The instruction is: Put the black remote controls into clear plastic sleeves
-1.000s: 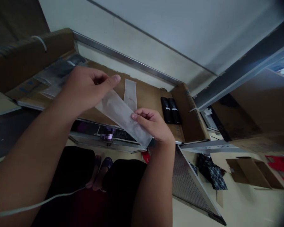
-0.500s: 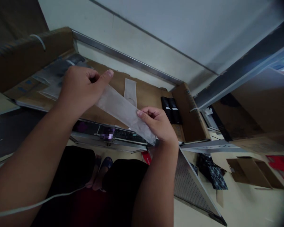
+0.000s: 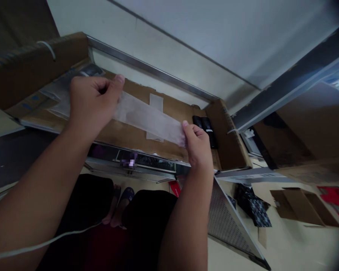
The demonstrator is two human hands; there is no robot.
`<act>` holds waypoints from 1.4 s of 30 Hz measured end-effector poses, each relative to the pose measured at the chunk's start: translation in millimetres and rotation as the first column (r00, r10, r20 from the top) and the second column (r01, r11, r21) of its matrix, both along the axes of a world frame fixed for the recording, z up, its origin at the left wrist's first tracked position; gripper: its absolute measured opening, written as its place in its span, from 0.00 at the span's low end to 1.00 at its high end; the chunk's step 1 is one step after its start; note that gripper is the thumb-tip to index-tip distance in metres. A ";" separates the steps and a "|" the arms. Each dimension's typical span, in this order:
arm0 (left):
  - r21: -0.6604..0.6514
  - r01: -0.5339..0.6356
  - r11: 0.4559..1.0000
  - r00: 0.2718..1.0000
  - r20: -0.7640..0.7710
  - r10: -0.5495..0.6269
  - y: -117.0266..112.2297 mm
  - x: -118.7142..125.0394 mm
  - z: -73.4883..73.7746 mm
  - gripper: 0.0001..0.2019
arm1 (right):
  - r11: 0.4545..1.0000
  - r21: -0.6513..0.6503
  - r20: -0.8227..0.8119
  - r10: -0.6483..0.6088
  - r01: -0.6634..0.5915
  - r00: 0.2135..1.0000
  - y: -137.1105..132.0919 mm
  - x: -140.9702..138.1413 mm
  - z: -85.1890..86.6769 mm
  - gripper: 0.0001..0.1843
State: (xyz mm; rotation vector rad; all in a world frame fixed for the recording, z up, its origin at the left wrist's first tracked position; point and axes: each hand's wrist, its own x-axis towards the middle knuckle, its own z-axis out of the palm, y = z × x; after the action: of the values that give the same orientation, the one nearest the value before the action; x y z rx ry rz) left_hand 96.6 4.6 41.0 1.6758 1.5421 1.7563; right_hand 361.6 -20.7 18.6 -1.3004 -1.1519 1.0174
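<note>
A long, narrow, translucent plastic sleeve (image 3: pixel 149 117) is stretched between my two hands above the cardboard-lined bench. My left hand (image 3: pixel 94 98) is closed on its left end, thumb on top. The right end is pinched between the thumb and fingers of my right hand (image 3: pixel 197 142). Beneath the sleeve, a second clear sleeve (image 3: pixel 156 101) lies on the cardboard, partly covered by the one I hold. More clear plastic bags (image 3: pixel 59 92) lie to the left, partly hidden behind my left hand.
Two black packets (image 3: pixel 209 130) lie at the right end, against the cardboard side wall (image 3: pixel 224 137). A cardboard wall (image 3: pixel 39 60) borders the left. Below right are a perforated metal panel (image 3: pixel 231 222) and an open cardboard box (image 3: pixel 302 205) on the floor. A white cable (image 3: pixel 53 240) crosses my left forearm.
My right hand has moved right and up, turning the sleeve's right end upward and drawing it straighter. My left hand has shifted slightly left.
</note>
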 end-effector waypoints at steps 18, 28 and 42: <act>-0.036 -0.039 0.999 0.999 0.022 0.040 13.5 -5.9 -16.2 0.24 | 0.988 -0.005 0.047 -0.157 0.157 0.987 8.7 6.3 -10.3 0.29; -0.068 -0.040 0.997 0.997 0.057 0.044 17.6 -8.9 -16.2 0.27 | 0.996 0.027 -0.188 -0.080 0.087 0.979 8.0 22.3 -13.0 0.15; -0.207 0.095 0.974 0.948 0.319 -0.025 44.6 -6.3 -58.0 0.26 | 0.719 0.634 0.210 -0.515 0.285 0.831 4.7 -6.3 -1.4 0.06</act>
State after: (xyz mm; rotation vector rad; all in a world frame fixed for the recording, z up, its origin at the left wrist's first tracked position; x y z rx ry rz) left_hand 90.3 49.1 -17.0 1.2541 1.4608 1.6558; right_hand 355.3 -16.0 17.1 -1.1806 -1.2460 0.0448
